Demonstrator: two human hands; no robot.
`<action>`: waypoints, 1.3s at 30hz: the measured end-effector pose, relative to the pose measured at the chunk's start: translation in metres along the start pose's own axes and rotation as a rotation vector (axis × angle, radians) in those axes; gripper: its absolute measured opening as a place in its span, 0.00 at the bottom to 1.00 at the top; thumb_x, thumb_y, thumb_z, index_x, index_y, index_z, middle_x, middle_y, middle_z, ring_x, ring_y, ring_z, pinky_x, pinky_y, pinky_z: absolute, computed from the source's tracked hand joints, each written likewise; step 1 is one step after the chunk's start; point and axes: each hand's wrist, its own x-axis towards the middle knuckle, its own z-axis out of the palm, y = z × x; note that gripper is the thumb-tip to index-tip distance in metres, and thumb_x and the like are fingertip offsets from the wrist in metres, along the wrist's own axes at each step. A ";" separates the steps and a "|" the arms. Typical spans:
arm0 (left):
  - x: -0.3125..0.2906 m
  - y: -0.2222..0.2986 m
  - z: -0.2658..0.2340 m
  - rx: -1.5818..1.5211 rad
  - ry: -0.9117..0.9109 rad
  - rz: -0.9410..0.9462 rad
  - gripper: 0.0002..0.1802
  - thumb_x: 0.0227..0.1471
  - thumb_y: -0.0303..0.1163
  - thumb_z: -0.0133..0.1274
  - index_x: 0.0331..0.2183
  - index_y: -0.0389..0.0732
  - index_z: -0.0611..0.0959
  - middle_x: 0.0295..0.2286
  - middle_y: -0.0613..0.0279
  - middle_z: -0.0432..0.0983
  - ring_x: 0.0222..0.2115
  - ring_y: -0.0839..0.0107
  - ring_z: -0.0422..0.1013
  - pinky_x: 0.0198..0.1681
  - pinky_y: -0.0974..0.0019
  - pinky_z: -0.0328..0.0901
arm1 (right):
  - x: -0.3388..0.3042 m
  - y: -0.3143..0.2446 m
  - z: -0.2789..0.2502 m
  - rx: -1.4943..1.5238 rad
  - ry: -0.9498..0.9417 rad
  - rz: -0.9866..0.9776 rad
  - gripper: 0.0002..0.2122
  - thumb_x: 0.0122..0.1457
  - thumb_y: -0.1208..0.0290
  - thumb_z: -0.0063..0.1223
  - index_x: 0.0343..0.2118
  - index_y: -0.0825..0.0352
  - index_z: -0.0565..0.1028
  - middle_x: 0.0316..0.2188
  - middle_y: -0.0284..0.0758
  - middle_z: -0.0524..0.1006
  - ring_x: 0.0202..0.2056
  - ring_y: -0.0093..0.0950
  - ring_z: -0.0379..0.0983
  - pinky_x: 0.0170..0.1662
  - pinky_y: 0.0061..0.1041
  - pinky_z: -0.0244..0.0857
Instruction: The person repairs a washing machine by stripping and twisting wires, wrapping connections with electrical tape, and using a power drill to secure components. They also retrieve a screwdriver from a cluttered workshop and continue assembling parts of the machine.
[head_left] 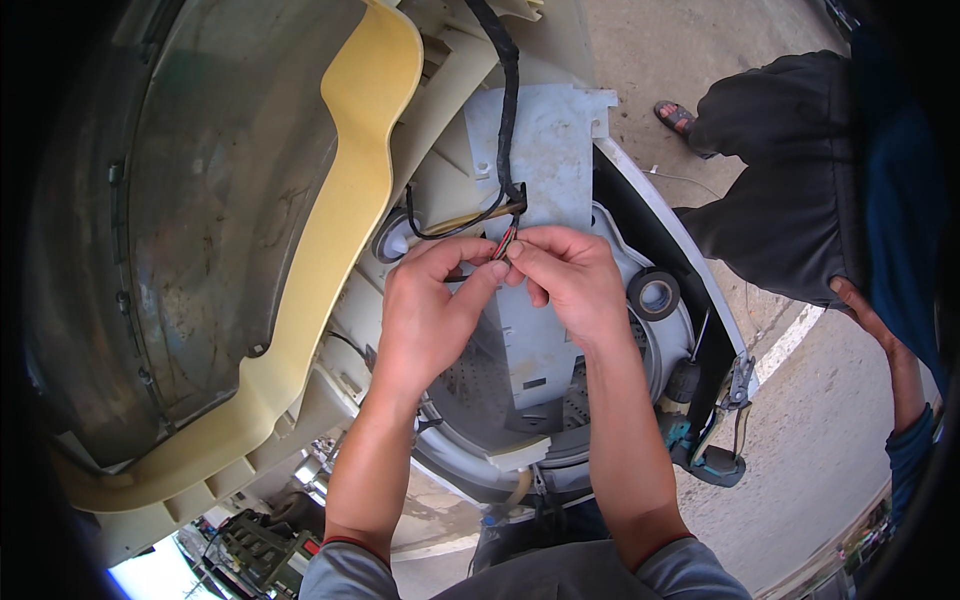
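Both hands meet over a light grey metal plate (540, 150). My left hand (430, 305) pinches a small bundle of thin coloured wires (505, 243), red and dark strands among them, between thumb and forefinger. From the other side my right hand (575, 280) grips the same wires with thumb and fingertips, its other fingers curled. The wires come out of a black-wrapped cable (510, 110) that hangs down from the top. A thinner black cable loops to the left. The wire ends are hidden by my fingers.
Beneath my arms lies a round drum (470, 395) inside a pale housing. A black tape roll (654, 294) rests on its right rim, with pliers (735, 390) beyond. A cream panel (375, 110) stands left. Another person (790, 170) stands at right.
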 end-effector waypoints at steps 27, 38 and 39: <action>0.000 0.012 0.008 -0.115 0.083 -0.274 0.09 0.61 0.30 0.56 0.34 0.32 0.83 0.26 0.75 0.73 0.27 0.86 0.62 0.29 0.78 0.58 | -0.004 0.006 0.000 0.047 -0.014 0.009 0.07 0.63 0.72 0.55 0.37 0.70 0.80 0.26 0.33 0.81 0.20 0.14 0.68 0.24 0.15 0.64; 0.000 0.000 0.008 -0.172 0.091 -0.232 0.11 0.60 0.31 0.56 0.36 0.33 0.85 0.20 0.73 0.71 0.22 0.84 0.61 0.25 0.74 0.58 | -0.002 0.004 0.004 0.081 -0.008 -0.031 0.08 0.62 0.71 0.57 0.38 0.71 0.81 0.25 0.32 0.80 0.19 0.14 0.68 0.21 0.15 0.62; 0.000 -0.001 0.007 -0.173 0.080 -0.231 0.11 0.60 0.31 0.56 0.37 0.33 0.85 0.20 0.73 0.71 0.22 0.84 0.61 0.25 0.75 0.58 | -0.001 0.004 0.004 0.088 -0.005 -0.027 0.08 0.62 0.71 0.57 0.38 0.71 0.81 0.25 0.32 0.80 0.19 0.14 0.68 0.21 0.15 0.62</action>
